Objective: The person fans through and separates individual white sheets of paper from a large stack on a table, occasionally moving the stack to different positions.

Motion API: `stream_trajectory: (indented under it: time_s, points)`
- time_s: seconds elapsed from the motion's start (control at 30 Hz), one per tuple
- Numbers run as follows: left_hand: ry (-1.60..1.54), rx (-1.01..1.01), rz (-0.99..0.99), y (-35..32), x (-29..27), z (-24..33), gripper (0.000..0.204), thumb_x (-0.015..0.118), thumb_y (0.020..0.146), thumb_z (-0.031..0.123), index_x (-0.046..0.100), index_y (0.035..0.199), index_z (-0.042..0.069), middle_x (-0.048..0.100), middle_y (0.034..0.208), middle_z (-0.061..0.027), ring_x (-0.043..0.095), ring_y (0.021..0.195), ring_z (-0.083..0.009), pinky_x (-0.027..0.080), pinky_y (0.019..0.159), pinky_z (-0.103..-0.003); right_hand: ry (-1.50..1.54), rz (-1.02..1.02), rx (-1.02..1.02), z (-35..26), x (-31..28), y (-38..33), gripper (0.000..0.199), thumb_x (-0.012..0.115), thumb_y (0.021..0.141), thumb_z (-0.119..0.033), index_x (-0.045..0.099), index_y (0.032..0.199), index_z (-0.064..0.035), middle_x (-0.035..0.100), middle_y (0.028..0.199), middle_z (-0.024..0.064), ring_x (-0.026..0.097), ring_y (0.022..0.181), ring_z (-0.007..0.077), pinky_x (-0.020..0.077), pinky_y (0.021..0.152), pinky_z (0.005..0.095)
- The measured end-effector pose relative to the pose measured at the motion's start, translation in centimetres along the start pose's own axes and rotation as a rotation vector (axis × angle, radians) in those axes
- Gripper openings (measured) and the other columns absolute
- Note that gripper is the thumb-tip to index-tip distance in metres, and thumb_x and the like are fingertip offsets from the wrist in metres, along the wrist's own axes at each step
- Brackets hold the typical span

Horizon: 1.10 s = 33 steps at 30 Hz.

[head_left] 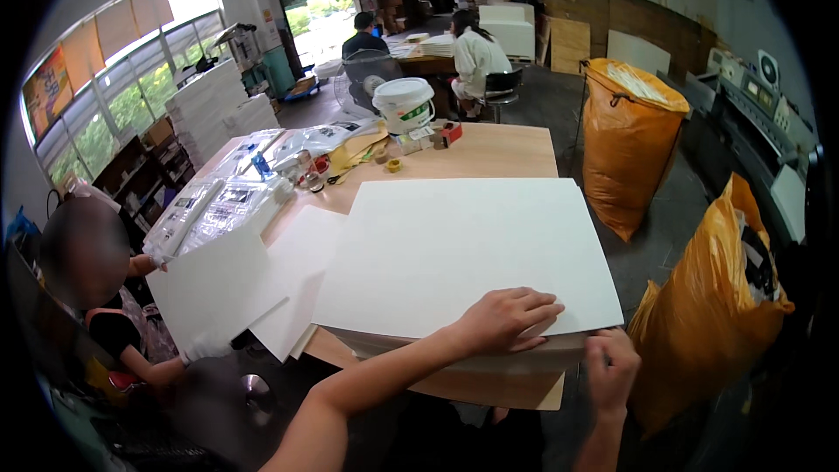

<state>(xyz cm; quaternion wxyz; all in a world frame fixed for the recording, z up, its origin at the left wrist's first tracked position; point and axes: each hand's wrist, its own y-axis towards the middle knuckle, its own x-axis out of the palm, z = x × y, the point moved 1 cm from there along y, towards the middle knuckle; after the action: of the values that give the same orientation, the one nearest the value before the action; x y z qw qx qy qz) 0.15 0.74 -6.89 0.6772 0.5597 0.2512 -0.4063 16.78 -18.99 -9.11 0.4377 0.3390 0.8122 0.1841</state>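
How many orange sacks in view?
2: far sack right of the table; near sack right of the right hand. Others could be hidden.

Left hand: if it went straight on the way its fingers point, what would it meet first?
Beyond the right edge of the paper stack, the left hand would probably meet the nearer orange bag first, though depth is unclear.

toward the far side of the desk, a white bucket with green markings, a round fan just behind; nearer, a yellow tape roll. on the floor at right, two bulging orange sacks. farther back, a white-clad person on a black stool; at left, windows with orange blinds.
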Motion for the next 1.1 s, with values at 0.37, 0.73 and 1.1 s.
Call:
stream_trajectory:
  time_s: [0.37, 0.73, 1.1]
  points:
    - [-0.112, -0.093, 0.055, -0.5, -0.2, -1.0, 0.053, 0.06, 0.098, 0.014, 0.054, 0.148, 0.033, 0.051, 0.15, -0.0204, 0.067, 0.098, -0.0347, 0.056, 0.088, -0.043, -0.061, -0.028, 0.307, -2.6, -1.6, 5.6, 0.043, 0.067, 0.098, -0.026, 0.048, 0.072, 0.0019, 0.049, 0.059, 0.0159, 0.044, 0.054, 0.0195, 0.037, 0.05, 0.0401]
    - [-0.284, -0.137, 0.016, 0.8, -1.3, 0.0, 0.027, 0.068, 0.094, 0.014, 0.074, 0.12, 0.019, 0.046, 0.152, -0.0216, 0.065, 0.115, -0.0362, 0.055, 0.098, -0.046, 0.963, 0.063, 0.661, -1.5, -0.3, 7.2, 0.041, 0.063, 0.1, -0.028, 0.05, 0.065, -0.0109, 0.05, 0.058, -0.0014, 0.051, 0.051, 0.0106, 0.0394, 0.049, 0.0262]
    - [-0.399, -0.162, 0.037, 0.9, -1.2, -0.4, 0.058, 0.093, 0.067, 0.016, 0.074, 0.122, 0.014, 0.054, 0.144, -0.014, 0.065, 0.117, -0.0304, 0.056, 0.098, -0.043, 1.137, 0.04, 0.641, -0.8, 0.0, 6.8, 0.039, 0.062, 0.1, -0.026, 0.053, 0.066, -0.0106, 0.053, 0.058, 0.0001, 0.057, 0.052, 0.0134, 0.0411, 0.05, 0.0263]
